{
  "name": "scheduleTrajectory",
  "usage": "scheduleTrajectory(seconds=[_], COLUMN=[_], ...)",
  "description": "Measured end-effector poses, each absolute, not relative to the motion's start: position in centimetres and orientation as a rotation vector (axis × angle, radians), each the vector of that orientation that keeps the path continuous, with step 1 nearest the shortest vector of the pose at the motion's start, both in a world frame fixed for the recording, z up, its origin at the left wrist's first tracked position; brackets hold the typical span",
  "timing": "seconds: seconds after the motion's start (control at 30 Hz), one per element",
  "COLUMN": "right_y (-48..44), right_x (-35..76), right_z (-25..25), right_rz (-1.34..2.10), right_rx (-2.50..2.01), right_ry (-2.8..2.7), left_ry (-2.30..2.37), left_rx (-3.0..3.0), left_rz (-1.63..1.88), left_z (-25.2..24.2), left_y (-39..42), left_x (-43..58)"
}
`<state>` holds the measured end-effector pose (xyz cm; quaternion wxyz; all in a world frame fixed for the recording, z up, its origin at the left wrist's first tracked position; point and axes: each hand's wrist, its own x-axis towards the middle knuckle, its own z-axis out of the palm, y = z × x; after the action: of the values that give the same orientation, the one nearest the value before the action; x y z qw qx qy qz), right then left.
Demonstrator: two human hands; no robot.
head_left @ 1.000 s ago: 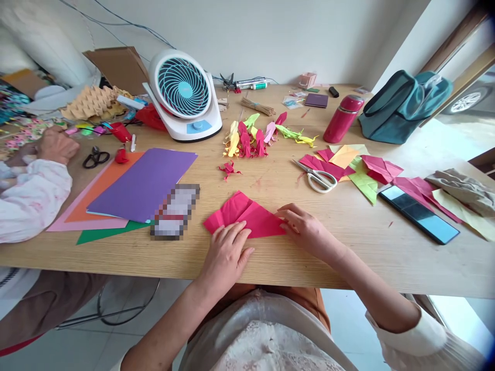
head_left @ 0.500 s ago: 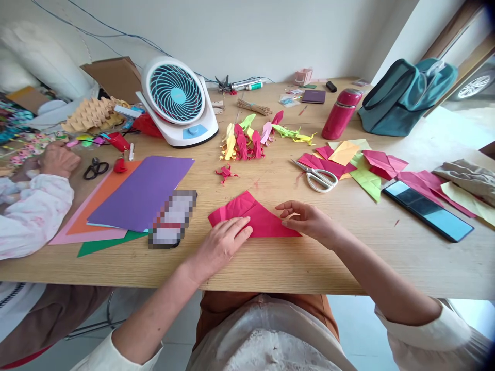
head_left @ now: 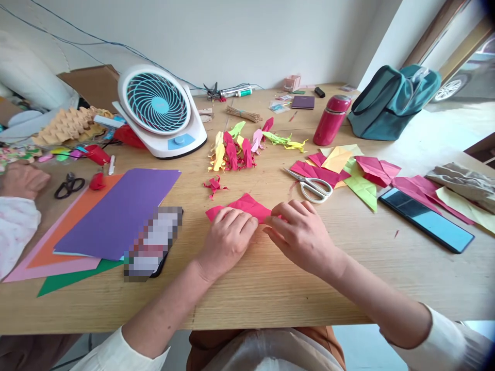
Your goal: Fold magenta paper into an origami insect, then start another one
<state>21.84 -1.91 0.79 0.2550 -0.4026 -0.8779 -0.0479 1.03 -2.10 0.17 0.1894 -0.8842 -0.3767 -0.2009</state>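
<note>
A folded sheet of red paper [head_left: 247, 205] lies on the table in front of me, creased across its face. My left hand [head_left: 229, 234] holds its near left part, fingers together and bent over the near edge. At the right end, the fingers of my right hand [head_left: 297, 229] are closed on the paper's corner, which they partly hide. Just beyond lies a small red folded-paper figure [head_left: 215, 186]. Farther back is a cluster of red, yellow, green and pink paper figures [head_left: 235, 149].
White-handled scissors [head_left: 315, 189] lie among folded paper pieces [head_left: 365, 180]. A phone [head_left: 427, 219] is to the right, another phone [head_left: 157, 245] to the left by coloured sheets [head_left: 119, 211]. Behind stand a fan [head_left: 158, 108], a red flask [head_left: 331, 121] and a teal bag [head_left: 390, 105]. Another person's hand [head_left: 23, 179] rests far left.
My right hand has moved left and closed on the paper's right corner, whose right part is now turned in. My left hand's fingers are more bent. The view has shifted slightly.
</note>
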Motion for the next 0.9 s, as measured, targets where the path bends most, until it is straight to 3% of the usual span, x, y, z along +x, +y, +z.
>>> scheduleTrajectory(seconds=[0.13, 0.9], right_y=[-1.5, -0.3], right_x=[21.2, 23.2], right_z=[0.0, -0.6], right_rz=[-0.301, -0.399], right_rx=[-1.056, -1.127], right_ry=[-2.312, -2.252], left_ry=[-1.059, -1.153], left_rx=[-2.462, -2.363], left_rz=[-0.687, -0.874], left_z=[-0.4, -0.1], left_y=[-1.3, -1.5], left_x=[2.0, 1.2])
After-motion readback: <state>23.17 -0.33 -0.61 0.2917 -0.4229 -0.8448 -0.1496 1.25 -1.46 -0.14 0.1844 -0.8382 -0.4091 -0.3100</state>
